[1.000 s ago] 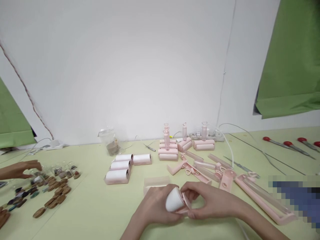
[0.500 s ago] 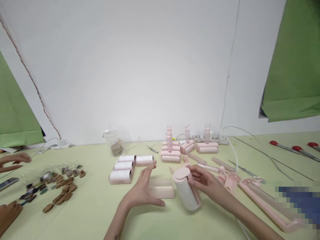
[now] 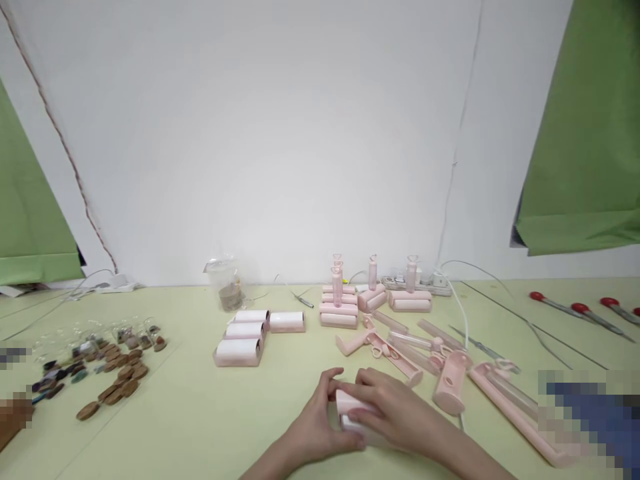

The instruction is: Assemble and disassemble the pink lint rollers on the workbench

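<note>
A pink and white lint roller (image 3: 349, 402) is held low over the near part of the table, between both my hands. My left hand (image 3: 315, 427) curves round its left end, thumb below and fingers above. My right hand (image 3: 395, 410) grips it from above and the right, thumb across its front. Most of the roller is covered by my fingers. Beyond the hands lie loose pink handle parts (image 3: 395, 360) and clear tubes (image 3: 410, 341). On the left, white sticky rolls (image 3: 240, 348) rest in pale pink covers.
Finished-looking pink rollers with upright handles (image 3: 339, 310) stand at the back near a power strip (image 3: 443, 287). Red-tipped tools (image 3: 580, 308) and cables lie right. Corks (image 3: 125, 387) and small glass bottles (image 3: 135, 333) spread left, beside another person's hand (image 3: 13, 420).
Both hands have come together nearer to me, and the roller has turned from tilted upright to lying sideways. My left hand has closed on it. The pale cover is no longer on the table between them.
</note>
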Demonstrator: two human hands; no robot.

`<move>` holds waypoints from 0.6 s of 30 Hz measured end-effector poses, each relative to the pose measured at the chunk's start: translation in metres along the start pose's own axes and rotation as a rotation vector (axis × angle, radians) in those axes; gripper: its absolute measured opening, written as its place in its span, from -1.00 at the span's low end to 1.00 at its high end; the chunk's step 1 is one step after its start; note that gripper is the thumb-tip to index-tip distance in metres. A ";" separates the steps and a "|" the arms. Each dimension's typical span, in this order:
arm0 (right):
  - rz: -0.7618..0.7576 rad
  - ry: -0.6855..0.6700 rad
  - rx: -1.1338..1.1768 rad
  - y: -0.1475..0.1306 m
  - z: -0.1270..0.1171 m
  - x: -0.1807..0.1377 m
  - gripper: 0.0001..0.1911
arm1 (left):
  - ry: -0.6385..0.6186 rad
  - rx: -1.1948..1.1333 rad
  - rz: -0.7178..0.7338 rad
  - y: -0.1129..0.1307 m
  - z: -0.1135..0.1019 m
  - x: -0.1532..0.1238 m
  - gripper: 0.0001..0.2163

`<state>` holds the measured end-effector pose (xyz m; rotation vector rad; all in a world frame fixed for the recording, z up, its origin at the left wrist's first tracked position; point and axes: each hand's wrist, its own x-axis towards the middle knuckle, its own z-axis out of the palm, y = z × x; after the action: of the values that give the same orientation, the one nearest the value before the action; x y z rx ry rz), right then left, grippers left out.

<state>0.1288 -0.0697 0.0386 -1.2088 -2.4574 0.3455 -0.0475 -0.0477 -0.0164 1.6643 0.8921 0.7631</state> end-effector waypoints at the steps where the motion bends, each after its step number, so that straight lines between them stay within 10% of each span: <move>1: -0.003 0.005 0.010 -0.001 0.005 -0.001 -0.64 | -0.002 -0.011 0.006 -0.001 -0.001 0.000 -0.18; 8: 0.176 0.269 -0.047 0.030 -0.019 0.010 -0.72 | -0.006 0.028 0.052 -0.002 -0.004 -0.002 -0.25; 18: 0.571 0.146 -0.303 0.117 -0.042 0.010 -0.84 | -0.004 0.075 0.079 -0.007 -0.007 -0.005 -0.33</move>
<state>0.2236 0.0103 0.0341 -1.9856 -2.0501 0.0244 -0.0571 -0.0470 -0.0215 1.7753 0.8654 0.7879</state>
